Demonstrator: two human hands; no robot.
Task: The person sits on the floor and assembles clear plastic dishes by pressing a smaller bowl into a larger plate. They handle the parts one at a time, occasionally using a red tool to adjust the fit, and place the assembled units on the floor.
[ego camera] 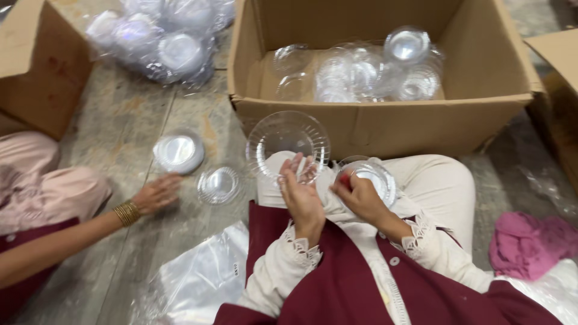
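Clear plate (288, 143) stands tilted over the lap, pinched at its lower rim by the left hand (299, 195); the right hand (359, 195) grips 1 smaller plate (374, 179) just before the cardboard box (385, 123).

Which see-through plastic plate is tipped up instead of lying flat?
The clear ribbed plastic plate held by the left hand, in front of the cardboard box. It stands tilted on edge; the two small clear plates on the floor lie flat.
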